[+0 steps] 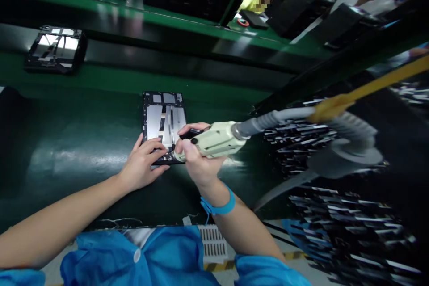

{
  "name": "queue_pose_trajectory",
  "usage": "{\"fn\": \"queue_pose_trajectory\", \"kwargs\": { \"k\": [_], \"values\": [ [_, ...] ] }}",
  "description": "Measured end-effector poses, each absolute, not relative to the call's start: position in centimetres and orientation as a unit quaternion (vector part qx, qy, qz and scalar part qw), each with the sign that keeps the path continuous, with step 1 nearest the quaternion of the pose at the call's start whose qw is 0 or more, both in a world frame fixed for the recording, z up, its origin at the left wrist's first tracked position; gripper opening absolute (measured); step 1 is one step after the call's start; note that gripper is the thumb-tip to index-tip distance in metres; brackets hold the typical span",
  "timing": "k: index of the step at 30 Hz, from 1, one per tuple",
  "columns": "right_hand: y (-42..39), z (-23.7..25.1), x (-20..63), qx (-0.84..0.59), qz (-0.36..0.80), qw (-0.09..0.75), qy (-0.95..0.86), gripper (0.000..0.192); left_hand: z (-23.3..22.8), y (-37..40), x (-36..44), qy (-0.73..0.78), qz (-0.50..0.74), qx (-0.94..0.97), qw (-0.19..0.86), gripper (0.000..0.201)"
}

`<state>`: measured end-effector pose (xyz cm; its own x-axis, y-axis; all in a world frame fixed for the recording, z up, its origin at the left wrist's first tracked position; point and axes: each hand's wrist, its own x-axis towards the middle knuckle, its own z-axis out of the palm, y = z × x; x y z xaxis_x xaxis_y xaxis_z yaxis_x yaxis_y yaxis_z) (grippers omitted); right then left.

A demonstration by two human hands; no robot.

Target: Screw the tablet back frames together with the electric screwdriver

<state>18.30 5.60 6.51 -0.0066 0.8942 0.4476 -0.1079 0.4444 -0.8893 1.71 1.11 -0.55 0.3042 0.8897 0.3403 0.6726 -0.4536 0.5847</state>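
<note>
An opened black tablet (154, 123) lies on the green work surface, its silver inside and flat cables showing. My left hand (142, 163) holds its lower left part, with fingers over the inside and the thumb at the near edge. Wrapped around a pale green electric screwdriver (221, 139) is my right hand (203, 163), with a blue band (223, 203) on that wrist. The tool slants down to the tablet's lower right area, close to my left fingertips. My right hand hides its tip.
Another opened tablet-like stack (55, 51) stands at the back left. A grey cable (278, 120) leaves the tool, hung from a yellow strap (375, 85). Dense piles of thin dark panels (348, 219) fill the right side. Behind the raised green ledge (187, 22) are other people.
</note>
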Motion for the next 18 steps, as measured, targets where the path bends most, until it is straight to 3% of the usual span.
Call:
{"fn": "queue_pose_trajectory", "kwargs": {
  "k": [18],
  "values": [
    [4.9, 4.5, 17.6, -0.349, 0.423, 0.587, -0.596, 0.025, -0.5, 1.2, 1.8, 0.498, 0.316, 0.789, 0.171, 0.029]
  ]
}}
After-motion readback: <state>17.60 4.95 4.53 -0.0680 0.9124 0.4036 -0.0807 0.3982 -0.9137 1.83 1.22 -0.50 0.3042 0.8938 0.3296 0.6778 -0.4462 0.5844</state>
